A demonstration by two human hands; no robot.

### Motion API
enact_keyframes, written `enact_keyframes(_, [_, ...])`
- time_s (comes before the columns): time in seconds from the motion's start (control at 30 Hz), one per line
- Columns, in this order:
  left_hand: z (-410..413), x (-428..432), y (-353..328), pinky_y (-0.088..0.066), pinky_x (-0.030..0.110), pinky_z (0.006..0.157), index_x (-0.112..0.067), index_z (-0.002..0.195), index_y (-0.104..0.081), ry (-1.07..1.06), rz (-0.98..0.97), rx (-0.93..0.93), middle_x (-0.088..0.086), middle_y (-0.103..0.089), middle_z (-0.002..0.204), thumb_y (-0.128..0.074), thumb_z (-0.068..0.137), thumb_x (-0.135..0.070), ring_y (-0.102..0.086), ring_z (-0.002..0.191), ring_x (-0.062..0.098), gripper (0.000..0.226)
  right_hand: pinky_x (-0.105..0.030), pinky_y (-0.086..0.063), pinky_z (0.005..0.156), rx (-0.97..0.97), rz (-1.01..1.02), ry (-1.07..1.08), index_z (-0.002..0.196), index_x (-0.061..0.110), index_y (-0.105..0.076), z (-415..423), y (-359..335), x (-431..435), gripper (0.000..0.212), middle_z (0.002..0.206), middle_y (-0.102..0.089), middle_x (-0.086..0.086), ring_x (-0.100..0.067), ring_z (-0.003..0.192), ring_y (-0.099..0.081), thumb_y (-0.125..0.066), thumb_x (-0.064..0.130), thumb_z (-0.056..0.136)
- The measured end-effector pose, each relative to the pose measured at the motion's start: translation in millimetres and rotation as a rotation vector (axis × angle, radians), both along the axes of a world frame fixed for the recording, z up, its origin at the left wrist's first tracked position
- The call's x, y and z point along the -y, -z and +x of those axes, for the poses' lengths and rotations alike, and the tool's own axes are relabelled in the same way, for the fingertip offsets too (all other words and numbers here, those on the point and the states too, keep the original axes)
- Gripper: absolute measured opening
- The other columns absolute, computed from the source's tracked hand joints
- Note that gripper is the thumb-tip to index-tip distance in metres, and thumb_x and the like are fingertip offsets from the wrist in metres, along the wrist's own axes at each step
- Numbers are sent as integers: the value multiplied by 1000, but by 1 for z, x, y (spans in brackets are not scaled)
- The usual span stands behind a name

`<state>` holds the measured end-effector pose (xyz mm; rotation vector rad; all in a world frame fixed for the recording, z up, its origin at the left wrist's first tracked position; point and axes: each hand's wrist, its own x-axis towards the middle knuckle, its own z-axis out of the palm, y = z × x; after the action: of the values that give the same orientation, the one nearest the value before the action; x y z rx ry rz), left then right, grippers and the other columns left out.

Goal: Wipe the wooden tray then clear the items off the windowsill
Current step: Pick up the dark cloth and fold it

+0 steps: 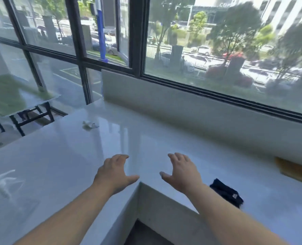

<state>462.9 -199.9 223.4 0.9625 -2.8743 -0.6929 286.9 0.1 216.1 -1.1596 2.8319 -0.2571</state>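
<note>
Both hands, left hand (pixel 114 171) and right hand (pixel 181 172), spread empty above the windowsill (pixel 146 138); no writing legible.

A glossy white windowsill (pixel 164 138), a dark navy cloth (pixel 226 192) and a honey-brown wooden tray (pixel 295 170) are being shown.

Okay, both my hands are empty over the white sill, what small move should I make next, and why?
Probably reach the right hand toward the dark folded cloth: it lies nearest, both hands are empty, and the wooden tray needs wiping first.
</note>
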Motion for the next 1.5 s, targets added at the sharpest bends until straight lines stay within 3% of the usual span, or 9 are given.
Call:
enact_keyframes(0.27, [-159, -142, 25, -41, 39, 113, -35, 157, -34, 249, 16, 101, -15, -34, 162, -64, 80, -67, -30, 149, 13, 88, -40, -30, 120, 120, -31, 304, 158, 25, -30, -109, 44, -188, 84, 160, -38, 1, -25, 147, -31, -50, 67, 89])
enact_keyframes(0.63, [-305, -280, 105, -44, 35, 106, -32, 154, -37, 428, -22, 272, -13, -37, 159, -66, 85, -60, -36, 144, 15, 80, -40, -31, 118, 277, 31, 434, 156, 26, -31, -219, 128, -337, 81, 158, -39, 1, -24, 147, -31, -51, 66, 89])
enact_keyframes(0.93, [-362, -301, 140, -48, 31, 89, -32, 141, -52, 556, -78, 384, -11, -54, 137, -64, 86, -48, -48, 127, 15, 59, -37, -41, 105, 382, 70, 370, 145, 28, -44, -241, 168, -321, 67, 139, -51, 3, -24, 132, -44, -55, 60, 87])
enact_keyframes(1.03, [-370, -297, 160, -50, 33, 92, -31, 137, -54, 642, -65, 411, -10, -55, 134, -63, 86, -46, -49, 123, 16, 54, -36, -43, 101, 403, 90, 336, 142, 29, -47, -234, 178, -307, 63, 132, -53, 3, -23, 124, -48, -55, 57, 87])
enact_keyframes(1.23, [-388, -276, 201, -46, 34, 97, -26, 131, -59, 984, -155, 276, -6, -52, 146, -56, 89, -44, -50, 125, 20, 46, -36, -44, 102, 315, 123, 260, 140, 29, -51, -224, 193, -281, 53, 133, -53, 4, -23, 122, -49, -51, 52, 93])
enact_keyframes(1.5, [-412, -252, 232, -47, 36, 90, -23, 123, -63, 1163, -144, 240, -5, -57, 132, -50, 88, -38, -53, 115, 22, 40, -38, -47, 96, 313, 257, 316, 139, 24, -50, -227, 208, -261, 58, 133, -53, -1, -26, 117, -51, -55, 50, 87])
